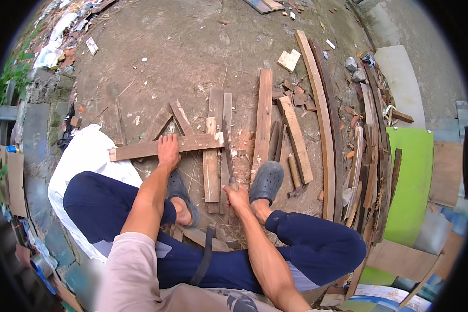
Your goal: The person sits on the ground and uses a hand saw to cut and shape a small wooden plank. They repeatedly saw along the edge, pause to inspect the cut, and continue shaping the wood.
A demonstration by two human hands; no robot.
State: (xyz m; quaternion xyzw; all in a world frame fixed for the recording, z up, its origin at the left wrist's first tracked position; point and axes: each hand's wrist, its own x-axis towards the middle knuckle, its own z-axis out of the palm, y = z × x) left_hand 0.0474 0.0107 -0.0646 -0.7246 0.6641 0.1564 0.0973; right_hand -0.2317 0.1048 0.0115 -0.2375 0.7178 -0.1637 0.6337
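My left hand (168, 151) is closed over a wooden batten (200, 142) that lies crosswise in front of my feet. The batten's right end rests across a shorter upright-lying board (210, 177). In my right hand (236, 196) is the handle of a machete (228, 153), its long, dark, slightly curved blade pointing away from me. The blade passes close by the batten's right end; whether they touch I cannot tell. Beside my right shoe lies a hammer (295, 174) with a wooden handle.
Loose boards (262, 114) and another plank (296, 140) lie ahead. Long beams (317, 119) run along the right, next to a scrap wood pile (369, 156) and a green panel (411, 182). A white sack (83, 161) is at my left. Broken bricks (299, 99) sit farther off.
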